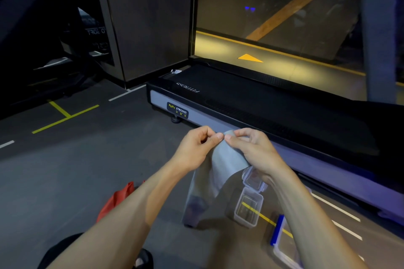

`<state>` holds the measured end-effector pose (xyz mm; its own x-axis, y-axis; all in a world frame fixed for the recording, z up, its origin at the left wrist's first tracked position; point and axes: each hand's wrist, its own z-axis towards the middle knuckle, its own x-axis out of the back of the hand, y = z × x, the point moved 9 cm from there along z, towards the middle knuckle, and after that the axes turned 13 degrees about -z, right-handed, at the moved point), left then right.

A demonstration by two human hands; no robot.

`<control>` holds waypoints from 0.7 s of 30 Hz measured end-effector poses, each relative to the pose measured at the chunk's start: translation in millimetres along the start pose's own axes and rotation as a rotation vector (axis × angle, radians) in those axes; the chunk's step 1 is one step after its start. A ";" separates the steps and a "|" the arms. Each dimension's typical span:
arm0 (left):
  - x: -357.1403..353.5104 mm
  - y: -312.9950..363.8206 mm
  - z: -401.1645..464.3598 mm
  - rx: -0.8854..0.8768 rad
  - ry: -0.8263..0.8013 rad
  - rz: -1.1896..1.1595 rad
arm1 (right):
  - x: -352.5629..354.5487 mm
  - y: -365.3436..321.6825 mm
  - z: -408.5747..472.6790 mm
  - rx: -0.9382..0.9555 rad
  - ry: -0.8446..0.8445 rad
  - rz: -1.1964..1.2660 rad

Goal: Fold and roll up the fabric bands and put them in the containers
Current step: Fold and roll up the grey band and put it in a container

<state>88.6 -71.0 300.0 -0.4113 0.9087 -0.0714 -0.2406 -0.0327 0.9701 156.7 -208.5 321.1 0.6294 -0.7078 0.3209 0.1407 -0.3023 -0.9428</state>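
A pale grey fabric band [227, 159] hangs in front of me, its lower end reaching down to the floor. My left hand [196, 146] pinches its top edge between thumb and forefinger. Right beside it, my right hand [251, 148] pinches the same edge, thumb tips almost touching. Below my right wrist a small clear plastic container [249, 209] stands on the floor with its hinged lid [254, 181] open. A red fabric band [115, 201] lies on the floor under my left forearm, partly hidden.
A black treadmill [273, 102] with a grey side rail lies just beyond my hands. A second clear container with a blue clip [277, 231] sits at the lower right. The grey floor [76, 159] carries yellow and white tape lines. A dark pillar [148, 24] stands behind.
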 end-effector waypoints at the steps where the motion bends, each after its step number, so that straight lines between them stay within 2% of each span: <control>1: 0.4 0.8 -0.2 -0.007 0.007 0.002 | -0.4 0.3 0.1 -0.007 -0.007 0.004; 10: 2.8 6.1 -1.6 -0.049 0.039 -0.002 | -2.6 5.3 1.3 -0.061 -0.028 -0.099; 14: 1.3 16.6 -3.9 -0.078 0.043 -0.055 | -11.6 4.8 -2.1 -0.080 -0.111 -0.106; 21: -0.4 16.3 -5.7 -0.051 0.047 -0.091 | -14.7 -0.9 -10.0 -0.019 -0.162 -0.178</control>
<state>79.8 -74.2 314.5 -0.4263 0.8883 -0.1711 -0.3233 0.0271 0.9459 139.6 -204.2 318.1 0.7109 -0.5309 0.4613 0.2467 -0.4260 -0.8704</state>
